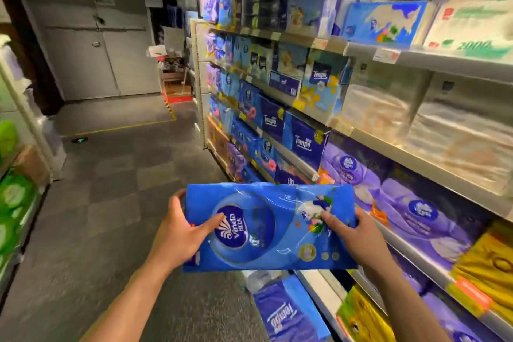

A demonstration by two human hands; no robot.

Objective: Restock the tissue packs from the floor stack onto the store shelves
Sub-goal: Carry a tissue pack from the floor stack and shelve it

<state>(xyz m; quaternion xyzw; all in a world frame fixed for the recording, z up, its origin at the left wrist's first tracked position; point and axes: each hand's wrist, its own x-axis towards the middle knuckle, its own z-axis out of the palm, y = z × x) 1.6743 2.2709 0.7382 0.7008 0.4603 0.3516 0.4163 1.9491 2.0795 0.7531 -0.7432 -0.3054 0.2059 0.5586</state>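
Observation:
A blue Vinda tissue pack [272, 228] is held flat in front of me, above the aisle floor. My left hand [180, 233] grips its left end, thumb across the top near the logo. Gripping the right end is my right hand [352, 233], with its thumb on the pack's printed face. The store shelves [394, 144] run along my right, packed with blue, purple and yellow tissue packs. A dark blue Tempo pack [288, 314] lies low by the shelf foot, just under the held pack.
The grey tiled aisle floor [116, 203] stretches ahead to grey double doors [91, 33]. A second shelf unit with green packs [14, 197] lines the left edge. Boxes and clutter [172, 69] stand at the far end beside the shelving.

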